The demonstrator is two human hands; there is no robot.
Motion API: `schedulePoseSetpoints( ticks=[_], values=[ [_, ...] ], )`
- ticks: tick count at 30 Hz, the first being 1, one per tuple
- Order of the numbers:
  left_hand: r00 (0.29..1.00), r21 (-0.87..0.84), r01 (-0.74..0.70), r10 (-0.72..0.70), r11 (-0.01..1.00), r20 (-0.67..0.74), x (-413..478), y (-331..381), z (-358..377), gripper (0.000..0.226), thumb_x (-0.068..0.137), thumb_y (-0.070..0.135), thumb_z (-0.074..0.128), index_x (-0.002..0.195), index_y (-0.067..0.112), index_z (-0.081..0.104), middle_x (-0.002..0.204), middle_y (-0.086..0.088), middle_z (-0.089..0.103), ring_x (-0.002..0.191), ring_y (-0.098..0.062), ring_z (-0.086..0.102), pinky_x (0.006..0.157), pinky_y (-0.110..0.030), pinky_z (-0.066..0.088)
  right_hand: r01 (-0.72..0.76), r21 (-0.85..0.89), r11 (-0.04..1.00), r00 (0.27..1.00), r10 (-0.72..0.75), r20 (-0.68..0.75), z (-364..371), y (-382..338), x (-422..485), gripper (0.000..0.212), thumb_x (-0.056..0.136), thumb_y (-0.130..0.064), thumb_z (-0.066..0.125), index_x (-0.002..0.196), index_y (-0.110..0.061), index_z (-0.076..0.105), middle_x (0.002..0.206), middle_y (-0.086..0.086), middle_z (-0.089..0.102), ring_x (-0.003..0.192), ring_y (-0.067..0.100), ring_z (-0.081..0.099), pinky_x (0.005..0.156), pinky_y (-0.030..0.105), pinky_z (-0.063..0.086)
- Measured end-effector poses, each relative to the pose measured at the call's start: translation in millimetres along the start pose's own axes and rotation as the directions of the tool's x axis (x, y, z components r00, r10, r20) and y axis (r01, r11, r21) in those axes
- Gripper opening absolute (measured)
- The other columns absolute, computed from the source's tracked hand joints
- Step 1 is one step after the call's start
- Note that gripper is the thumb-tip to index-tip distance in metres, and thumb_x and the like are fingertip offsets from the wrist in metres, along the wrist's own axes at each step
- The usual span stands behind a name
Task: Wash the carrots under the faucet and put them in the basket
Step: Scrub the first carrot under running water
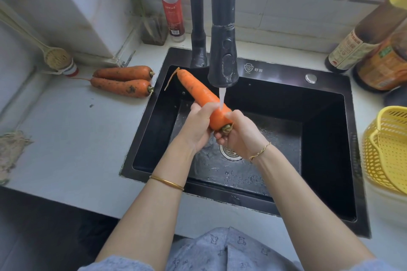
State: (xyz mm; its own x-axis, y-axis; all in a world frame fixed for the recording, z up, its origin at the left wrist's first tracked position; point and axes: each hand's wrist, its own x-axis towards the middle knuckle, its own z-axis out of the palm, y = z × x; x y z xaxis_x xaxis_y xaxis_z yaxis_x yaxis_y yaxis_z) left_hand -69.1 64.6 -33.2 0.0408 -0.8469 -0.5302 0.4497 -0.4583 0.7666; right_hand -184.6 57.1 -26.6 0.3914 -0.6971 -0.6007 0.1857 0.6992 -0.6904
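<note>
Carrot (198, 92) time! Where is the big one? asks Kim.

Over the sink (141, 138), near the middle, says Lee. Both hands hold it up above the bottom. Its fat end points at the person and its thin tip points to the sink's back left corner.

What do the fingers do? asks Kim.

The left hand (196, 125) has its fingers wrapped round the carrot's middle, says Lee. The right hand (240, 136) has its fingers curled tight under the fat end, with the thumb on top. No fingers are spread out. Both hands touch the carrot and nothing else.

Is it wet? asks Kim.

Yes, says Lee. The water (222, 97) lands on the carrot, right between the two hands. It falls from the black faucet (223, 57), which stands at the sink's back edge.

Where is the basket (387, 149)? asks Kim.

Just right of the sink, on the counter, says Lee. It is yellow. I cannot see what is inside.

More carrots? asks Kim.

Two dirty carrots (123, 81) lie side by side just left of the sink, by its back corner, says Lee. Bottles (172, 6) stand behind the sink.
</note>
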Motion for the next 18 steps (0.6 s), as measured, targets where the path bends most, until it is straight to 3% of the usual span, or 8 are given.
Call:
schedulePoseSetpoints(
  ticks=[3, 6, 8, 12, 14, 18],
  values=[
    [0.999, 0.03, 0.002, -0.001, 1.0, -0.034, 2.3, 0.7, -0.5, 0.074, 0.075, 0.031, 0.058, 0.14, 0.007, 0.031, 0.125, -0.026, 0.053, 0.093, -0.032, 0.063, 0.056, -0.034, 0.052, 0.012, 0.024, 1.0, 1.0, -0.012, 0.014, -3.0, 3.3, 0.8, 0.028, 0.069, -0.015, 0.048, 0.095, -0.004, 0.045, 0.077, 0.014, 0.05, 0.05, 0.017, 0.049, 0.046, 0.023, 0.041],
    [0.999, 0.054, 0.006, -0.004, 0.999, -0.042, 4.1, -0.5, -0.5, 0.076, 0.074, 0.032, 0.056, 0.142, 0.009, 0.03, 0.132, -0.027, 0.051, 0.105, -0.033, 0.061, 0.068, -0.038, 0.055, 0.04, 0.03, 0.999, 0.999, -0.041, 0.026, -5.1, 5.3, 2.3, 0.031, 0.065, -0.014, 0.049, 0.094, -0.003, 0.046, 0.077, 0.014, 0.051, 0.05, 0.017, 0.051, 0.048, 0.024, 0.042],
    [0.999, 0.038, 0.01, -0.009, 0.999, -0.047, 4.9, -0.7, 0.4, 0.075, 0.074, 0.031, 0.055, 0.141, 0.007, 0.03, 0.128, -0.024, 0.053, 0.103, -0.033, 0.062, 0.074, -0.042, 0.056, 0.047, 0.027, 0.999, 0.998, -0.047, 0.032, -5.2, 5.6, 2.4, 0.032, 0.065, -0.014, 0.049, 0.095, -0.002, 0.046, 0.078, 0.014, 0.05, 0.051, 0.017, 0.051, 0.048, 0.025, 0.041],
    [0.998, 0.033, 0.018, -0.016, 0.999, -0.058, 5.6, 2.0, 0.6, 0.072, 0.076, 0.031, 0.053, 0.139, 0.007, 0.03, 0.122, -0.026, 0.052, 0.097, -0.035, 0.06, 0.068, -0.043, 0.053, 0.077, 0.022, 0.997, 0.995, -0.078, 0.059, -10.0, 6.9, 3.8, 0.038, 0.065, -0.006, 0.047, 0.102, -0.001, 0.042, 0.079, 0.015, 0.048, 0.053, 0.018, 0.051, 0.047, 0.025, 0.042],
    [0.998, 0.044, 0.027, -0.024, 0.999, -0.065, 4.9, 1.6, 0.5, 0.07, 0.078, 0.03, 0.053, 0.14, 0.007, 0.031, 0.126, -0.027, 0.052, 0.101, -0.035, 0.06, 0.072, -0.043, 0.054, 0.052, 0.02, 0.998, 0.996, -0.053, 0.065, -9.8, 5.0, 2.3, 0.035, 0.066, -0.012, 0.05, 0.098, -0.001, 0.046, 0.077, 0.014, 0.049, 0.054, 0.018, 0.05, 0.05, 0.025, 0.042],
    [0.997, 0.095, 0.025, -0.018, 0.995, -0.076, 4.7, -1.6, 2.5, 0.047, 0.095, 0.02, 0.045, 0.138, 0.006, 0.03, 0.117, -0.021, 0.051, 0.097, -0.032, 0.057, 0.061, -0.036, 0.05, 0.004, -0.02, 1.0, 1.0, -0.004, 0.022, -6.4, 1.9, 0.9, 0.035, 0.065, -0.02, 0.051, 0.095, -0.002, 0.05, 0.074, 0.014, 0.052, 0.052, 0.018, 0.048, 0.052, 0.028, 0.038]
  ],
)
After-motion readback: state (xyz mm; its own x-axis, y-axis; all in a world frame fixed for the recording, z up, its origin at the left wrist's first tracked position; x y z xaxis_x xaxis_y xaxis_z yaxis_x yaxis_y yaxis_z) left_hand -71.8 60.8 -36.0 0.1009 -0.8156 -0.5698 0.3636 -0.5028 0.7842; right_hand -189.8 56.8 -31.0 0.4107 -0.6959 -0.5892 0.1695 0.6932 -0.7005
